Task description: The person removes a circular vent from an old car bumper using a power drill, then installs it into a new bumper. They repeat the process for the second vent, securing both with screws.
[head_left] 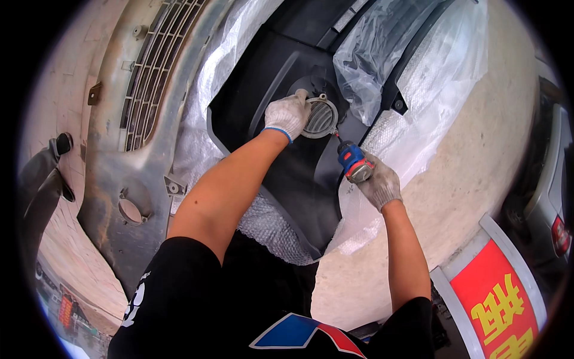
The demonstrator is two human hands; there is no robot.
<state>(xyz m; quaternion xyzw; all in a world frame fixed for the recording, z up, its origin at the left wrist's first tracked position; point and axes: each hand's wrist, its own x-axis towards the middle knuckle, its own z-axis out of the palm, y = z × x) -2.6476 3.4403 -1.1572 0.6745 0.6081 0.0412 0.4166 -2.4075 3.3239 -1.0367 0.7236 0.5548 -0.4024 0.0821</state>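
My left hand [287, 116], in a pale knit glove with a blue cuff, grips the rim of a round fog lamp [321, 118] with a ribbed lens and a grey ring. The lamp sits at the round recess of a black plastic car bumper [251, 93]. My right hand [382, 183], gloved too, is closed around a blue and red cordless screwdriver [351, 158]. The bit points at the lamp's lower right mounting tab; whether a screw is there is too small to tell. The driver's grip is mostly hidden by my hand.
Bubble wrap [272, 224] lies under the black bumper, and clear plastic film [371, 57] covers its far right part. An old, worn bumper [113, 161] with a grille lies on the left. A red sign with yellow lettering [496, 299] and a silver car [553, 173] are at the right.
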